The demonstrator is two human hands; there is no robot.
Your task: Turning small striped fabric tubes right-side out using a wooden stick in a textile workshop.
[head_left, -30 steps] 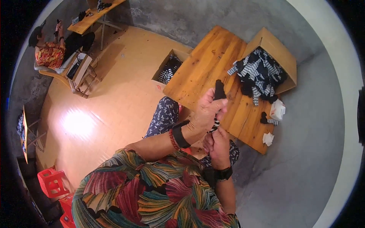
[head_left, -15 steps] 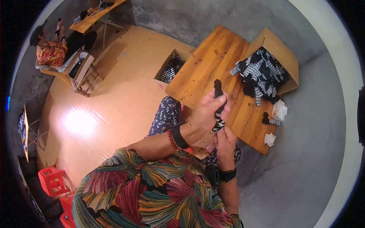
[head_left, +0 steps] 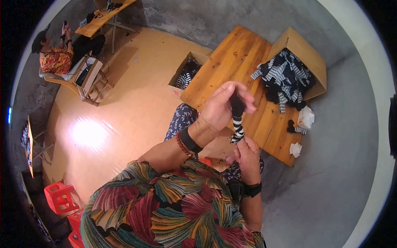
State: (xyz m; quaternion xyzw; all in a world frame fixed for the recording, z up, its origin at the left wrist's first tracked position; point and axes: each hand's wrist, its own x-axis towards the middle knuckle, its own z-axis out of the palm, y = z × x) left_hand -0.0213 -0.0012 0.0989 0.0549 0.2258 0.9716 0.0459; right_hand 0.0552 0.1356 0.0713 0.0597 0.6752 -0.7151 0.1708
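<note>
A black sock [head_left: 237, 108] with black-and-white stripes at its lower part stretches lengthwise between my two hands, above the near edge of the wooden table. My left hand [head_left: 219, 108] is curled round the black upper end, the thumb over its tip, so that tip is partly hidden. At the striped lower end, my right hand [head_left: 249, 153] pinches the fabric between thumb and fingers. The sock's striped part shows bunched or twisted just above the right fingers.
On the wooden table [head_left: 219, 70], a tipped cardboard box [head_left: 312, 70] spills grey-striped and black socks [head_left: 285, 78]. Beside it are a white packet [head_left: 306, 118], a small striped sock [head_left: 295, 128] and crumpled paper [head_left: 295, 150]. Another carton [head_left: 177, 87] stands left. A person [head_left: 58, 58] sits far left; red stools [head_left: 60, 197] stand lower left.
My left hand has slid up the sock to cover its black tip, its fingers more loosely curled, showing more of the striped part. My right hand keeps its pinch at the lower end.
</note>
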